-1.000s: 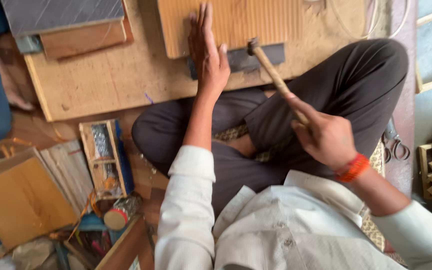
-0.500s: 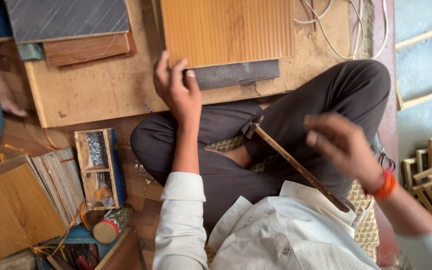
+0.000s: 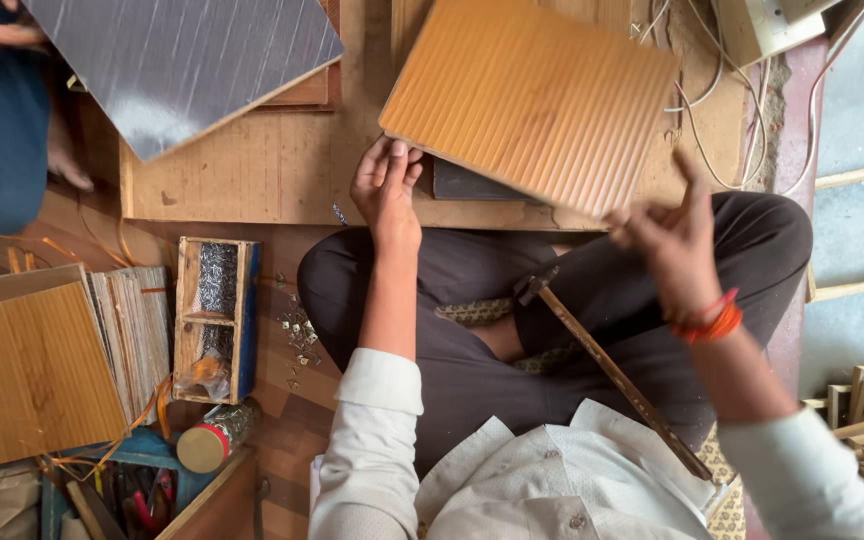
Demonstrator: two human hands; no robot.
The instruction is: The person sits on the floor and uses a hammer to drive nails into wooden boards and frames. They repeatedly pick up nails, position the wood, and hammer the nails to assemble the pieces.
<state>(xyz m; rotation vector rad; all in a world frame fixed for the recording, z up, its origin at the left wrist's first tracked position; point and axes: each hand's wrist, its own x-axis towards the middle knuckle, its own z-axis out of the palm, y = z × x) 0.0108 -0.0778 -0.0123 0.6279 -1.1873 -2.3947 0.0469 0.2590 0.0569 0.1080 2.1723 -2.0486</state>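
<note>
The person sits cross-legged on the floor, and both arms reach forward. The left hand (image 3: 387, 190) is stretched out with its fingers curled under the near left edge of the ribbed wooden panel (image 3: 532, 100), holding it there. The right hand (image 3: 667, 235) is up by the panel's near right corner; it is blurry, so I cannot tell if it grips the panel or only touches it. Its fingers look loosely spread.

There is one ribbed panel in the hands. It is tilted, with its near left corner by the left hand and its far right corner up high. Its ribs run away from the person, leaning a bit to the right.

One hammer (image 3: 612, 375) lies on the person's lap. No hand holds it. Its head points up-left toward the knees, and its long handle runs down-right toward the shirt.

One grey panel (image 3: 182, 60) lies on the big wooden board (image 3: 282, 170) at the upper left. One small wooden box (image 3: 214, 320) sits on the floor to the left.
</note>
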